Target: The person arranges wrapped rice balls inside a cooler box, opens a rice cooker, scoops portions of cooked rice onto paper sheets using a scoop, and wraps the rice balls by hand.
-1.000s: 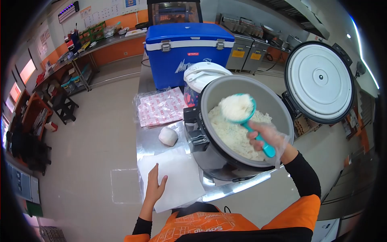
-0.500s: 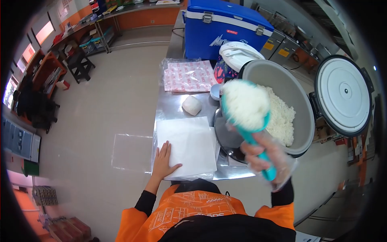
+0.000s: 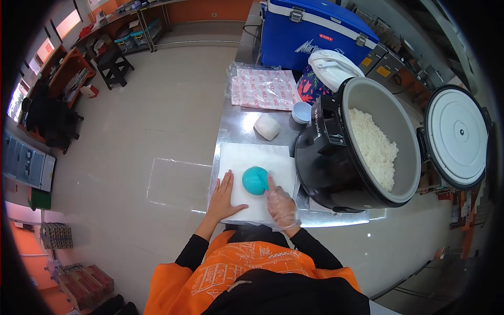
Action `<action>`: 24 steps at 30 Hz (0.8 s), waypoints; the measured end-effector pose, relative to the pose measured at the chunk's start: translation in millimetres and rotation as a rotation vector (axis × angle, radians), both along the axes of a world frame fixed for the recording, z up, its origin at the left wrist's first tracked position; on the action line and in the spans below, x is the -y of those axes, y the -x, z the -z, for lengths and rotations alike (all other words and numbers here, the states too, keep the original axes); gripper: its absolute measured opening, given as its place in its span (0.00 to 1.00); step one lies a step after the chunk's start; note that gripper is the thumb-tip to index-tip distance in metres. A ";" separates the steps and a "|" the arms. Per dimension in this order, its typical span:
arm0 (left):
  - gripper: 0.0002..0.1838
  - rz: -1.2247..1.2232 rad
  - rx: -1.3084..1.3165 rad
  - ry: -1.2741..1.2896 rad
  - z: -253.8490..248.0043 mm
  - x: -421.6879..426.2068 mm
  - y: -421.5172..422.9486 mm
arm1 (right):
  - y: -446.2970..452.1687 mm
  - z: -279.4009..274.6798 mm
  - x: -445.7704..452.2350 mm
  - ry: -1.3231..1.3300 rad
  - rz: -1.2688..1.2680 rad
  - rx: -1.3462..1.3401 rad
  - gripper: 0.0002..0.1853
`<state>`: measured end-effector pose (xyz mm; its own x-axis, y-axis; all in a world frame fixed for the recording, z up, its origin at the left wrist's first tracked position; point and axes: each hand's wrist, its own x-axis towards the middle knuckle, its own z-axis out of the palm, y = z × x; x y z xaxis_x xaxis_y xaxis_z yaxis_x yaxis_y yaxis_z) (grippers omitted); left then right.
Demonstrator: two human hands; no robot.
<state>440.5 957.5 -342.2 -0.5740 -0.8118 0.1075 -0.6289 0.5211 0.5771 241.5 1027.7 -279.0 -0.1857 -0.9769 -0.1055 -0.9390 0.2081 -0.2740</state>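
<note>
My right hand (image 3: 282, 207), in a clear plastic glove, grips a teal rice scoop (image 3: 255, 180). The scoop is turned bowl-down over the white paper (image 3: 257, 154), its rounded back facing up; any rice beneath it is hidden. My bare left hand (image 3: 223, 200) lies flat on the left part of the paper with fingers spread. To the right stands a large black rice cooker (image 3: 328, 176), with white rice (image 3: 374, 149) inside its grey pot. Beyond the paper sits a rounded white wrapped bundle (image 3: 267, 127).
Printed wrapping paper (image 3: 266, 89) lies farther back on the steel table (image 3: 231, 123). A small pale blue cup (image 3: 301, 112) and a flowered container with a white lid (image 3: 336, 70) stand near the cooker. Behind them is a blue cooler box (image 3: 315, 39). The cooker's open lid (image 3: 455, 137) extends right.
My right hand has swung left and down from beside the cooker to the paper. The scoop, heaped with rice before, is now upside down. My left hand stays on the paper.
</note>
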 end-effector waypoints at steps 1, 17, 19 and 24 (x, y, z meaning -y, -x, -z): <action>0.64 -0.015 -0.030 0.002 0.4 -0.7 -0.2 | -7.7 2.4 -1.5 0.013 -0.023 -0.060 0.31; 0.60 -0.025 0.050 0.115 -2.1 0.2 -5.0 | -16.6 9.5 -11.0 0.055 -0.125 -0.108 0.38; 0.54 -0.051 0.028 0.198 -9.0 -7.0 -4.3 | -10.6 -6.2 -11.0 0.115 -0.165 -0.090 0.35; 0.29 0.340 -0.094 0.052 -4.5 -31.2 -14.2 | -1.0 -105.1 -22.4 0.452 0.062 0.278 0.30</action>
